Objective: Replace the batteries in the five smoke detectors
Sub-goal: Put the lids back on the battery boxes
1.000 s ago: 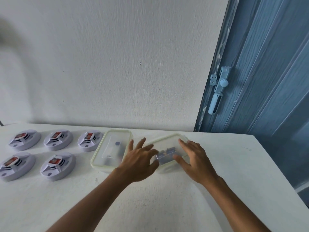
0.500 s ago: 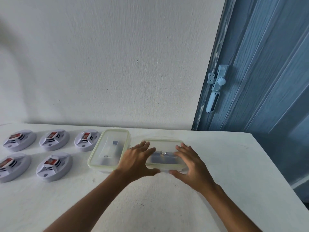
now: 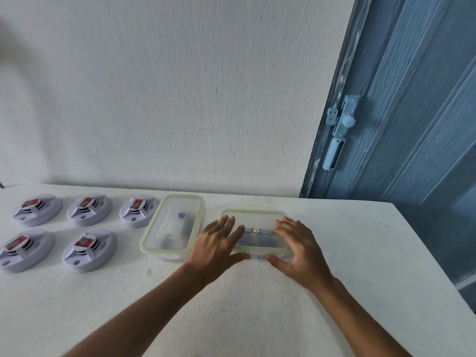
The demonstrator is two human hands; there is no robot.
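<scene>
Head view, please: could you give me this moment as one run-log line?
phase: opening battery box | left hand: on right container lid | right hand: same lid | left container: lidded | five smoke detectors: untouched

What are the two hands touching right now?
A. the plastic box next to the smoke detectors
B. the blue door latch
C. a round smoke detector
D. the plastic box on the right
D. The left hand and the right hand rest on either end of the right-hand plastic box, with fingers spread over its lid.
</scene>
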